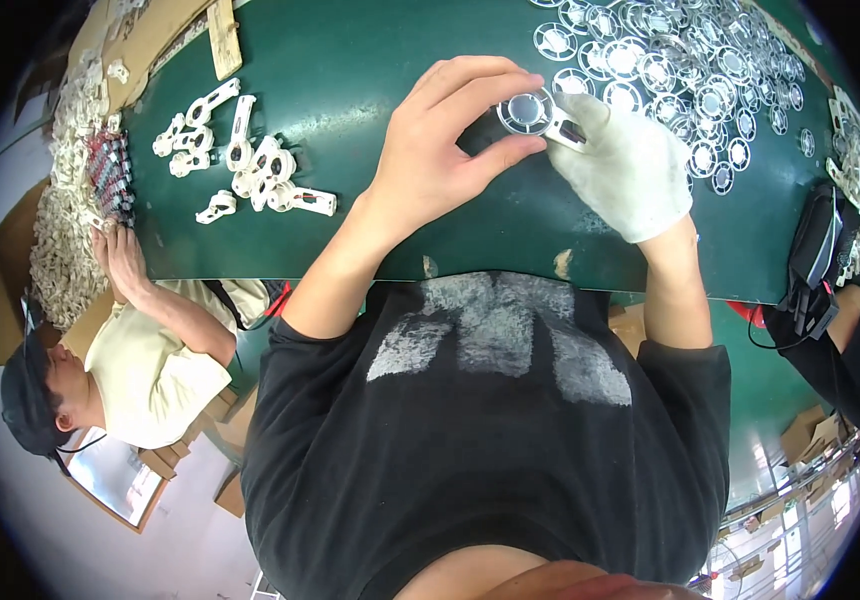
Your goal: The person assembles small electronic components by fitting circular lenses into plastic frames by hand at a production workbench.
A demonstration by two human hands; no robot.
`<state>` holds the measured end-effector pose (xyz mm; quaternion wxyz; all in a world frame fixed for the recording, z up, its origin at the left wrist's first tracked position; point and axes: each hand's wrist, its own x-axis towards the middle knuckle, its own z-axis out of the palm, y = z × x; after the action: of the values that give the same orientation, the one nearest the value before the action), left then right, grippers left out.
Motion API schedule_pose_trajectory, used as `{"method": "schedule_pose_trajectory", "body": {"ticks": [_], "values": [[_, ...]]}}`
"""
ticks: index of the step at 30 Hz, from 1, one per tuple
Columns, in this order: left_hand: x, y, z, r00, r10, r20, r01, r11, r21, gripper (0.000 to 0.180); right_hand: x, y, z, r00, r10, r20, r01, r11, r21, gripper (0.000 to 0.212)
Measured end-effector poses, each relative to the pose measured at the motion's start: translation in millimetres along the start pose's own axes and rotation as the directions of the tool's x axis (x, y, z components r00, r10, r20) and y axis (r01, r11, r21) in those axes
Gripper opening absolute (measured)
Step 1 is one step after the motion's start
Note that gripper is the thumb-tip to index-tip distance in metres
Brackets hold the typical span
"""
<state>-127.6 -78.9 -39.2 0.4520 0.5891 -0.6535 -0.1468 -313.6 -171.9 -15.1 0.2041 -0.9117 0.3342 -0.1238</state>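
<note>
My bare left hand [433,145] curves round a clear, round spoked plastic ring [526,113], gripping it by its edge between fingers and thumb. In a pale work glove, my right hand [622,165] pinches a small white plastic handle piece [566,132], which meets the ring's right side. Whether the two pieces are joined cannot be made out. Both hands are raised over the green table [340,70]. The gloved fingers hide part of the white piece.
Several white handled parts [268,172] lie to the left. A heap of spoked rings [710,85] spreads over the far right. At the left edge, a co-worker's hand [122,262] touches a pile of white parts [65,230]. A dark bag [818,245] is at the right edge.
</note>
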Motion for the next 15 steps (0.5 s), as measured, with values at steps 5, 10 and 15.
{"method": "schedule_pose_trajectory", "body": {"ticks": [5,10,15], "values": [[1,10,0,0.991,-0.118,-0.056,0.114,0.991,-0.074,0.05,-1,-2,4,0.998,-0.022,-0.058,0.023,1.0,0.014,0.027],[8,11,-17,0.998,-0.011,0.061,0.015,0.997,-0.073,0.052,-3,-4,9,0.985,-0.044,-0.168,0.056,0.996,0.068,0.029],[10,11,-19,0.996,-0.011,0.089,0.021,0.994,-0.107,0.051,-4,-6,6,0.991,-0.04,-0.129,0.051,0.995,0.087,0.029]]}}
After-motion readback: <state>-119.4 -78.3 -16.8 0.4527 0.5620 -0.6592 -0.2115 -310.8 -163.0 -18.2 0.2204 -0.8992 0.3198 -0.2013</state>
